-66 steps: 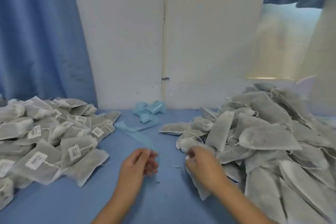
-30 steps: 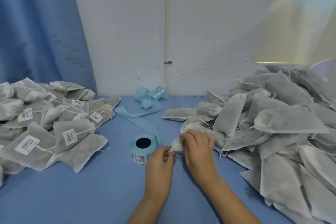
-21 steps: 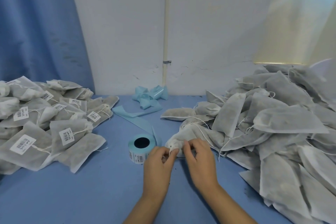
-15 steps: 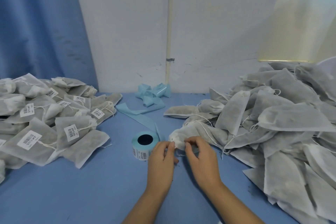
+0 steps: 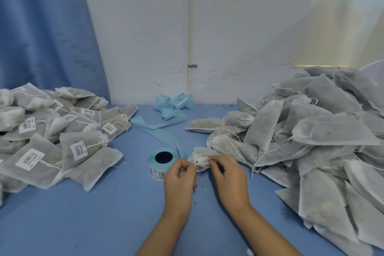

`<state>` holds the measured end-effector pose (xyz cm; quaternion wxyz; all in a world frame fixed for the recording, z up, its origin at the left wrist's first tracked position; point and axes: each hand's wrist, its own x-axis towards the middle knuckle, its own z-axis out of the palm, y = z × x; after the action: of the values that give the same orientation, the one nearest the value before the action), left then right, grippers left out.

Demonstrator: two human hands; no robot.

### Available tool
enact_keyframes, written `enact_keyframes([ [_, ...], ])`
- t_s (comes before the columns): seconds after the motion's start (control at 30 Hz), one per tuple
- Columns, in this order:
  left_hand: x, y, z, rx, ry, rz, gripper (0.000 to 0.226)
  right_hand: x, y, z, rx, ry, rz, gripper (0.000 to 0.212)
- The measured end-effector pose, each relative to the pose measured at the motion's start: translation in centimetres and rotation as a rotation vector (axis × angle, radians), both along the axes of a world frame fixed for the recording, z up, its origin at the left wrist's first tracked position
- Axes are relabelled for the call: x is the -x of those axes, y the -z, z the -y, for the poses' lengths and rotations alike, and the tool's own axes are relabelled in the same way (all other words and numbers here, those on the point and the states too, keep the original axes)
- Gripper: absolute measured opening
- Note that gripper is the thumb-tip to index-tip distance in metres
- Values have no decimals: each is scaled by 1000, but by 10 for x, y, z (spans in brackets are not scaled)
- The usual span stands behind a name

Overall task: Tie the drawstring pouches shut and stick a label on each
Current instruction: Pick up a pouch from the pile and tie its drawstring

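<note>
Pinching a pouch's (image 5: 200, 159) neck with both hands (image 5: 179, 181) (image 5: 229, 178), I'm tying it; labelled heap (image 5: 52, 137) left, bigger unlabelled heap (image 5: 311, 143) waiting right.

A single pouch (image 5: 201, 157) of thin grey-white fabric is seen lying on the blue surface just right of the label roll, its puckered white mouth pinched between the fingertips of the left hand (image 5: 179, 178) and the right hand (image 5: 228, 176). The label roll (image 5: 161, 161) is stood on its side with its dark core facing up and barcoded labels visible round its rim; a pale blue backing strip (image 5: 158, 133) is trailed from it toward the wall. The unlabelled pouches (image 5: 311, 131) are heaped at the right, their mouths and loose white strings pointing various ways. The labelled pouches (image 5: 52, 131), each bearing a white barcode sticker, are piled at the left.
</note>
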<state>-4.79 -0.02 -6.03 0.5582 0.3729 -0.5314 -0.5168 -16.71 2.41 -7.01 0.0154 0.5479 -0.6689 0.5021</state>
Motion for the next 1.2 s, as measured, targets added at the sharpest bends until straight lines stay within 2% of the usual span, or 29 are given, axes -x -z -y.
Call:
enact_keyframes([
  [0.23, -1, -1, 8, -145, 179, -103, 12, 3, -2, 1, 45, -20, 339, 15],
  [0.43, -3, -2, 12, -299, 283, -188, 21, 1, -4, 0, -40, -63, 346, 20],
  [0.53, -1, -2, 12, -289, 274, -214, 26, -4, -5, -3, -24, -105, 373, 24],
  [0.63, 0, 0, 12, -255, 292, -230, 26, -12, -6, -5, 90, -63, 568, 4],
  [0.67, 0, 0, 11, -250, 311, -230, 28, -15, -6, -5, 102, -62, 606, 5],
  [0.77, 1, 1, 10, -204, 357, -169, 33, -25, -7, -8, 32, -205, 663, 16],
  [0.87, 2, 2, 8, -165, 362, -71, 39, -24, -11, -9, 17, -334, 778, 11],
  [1.2, 7, -2, 5, -111, 370, 243, 52, -4, -12, -3, -13, -364, 1192, 20],
])
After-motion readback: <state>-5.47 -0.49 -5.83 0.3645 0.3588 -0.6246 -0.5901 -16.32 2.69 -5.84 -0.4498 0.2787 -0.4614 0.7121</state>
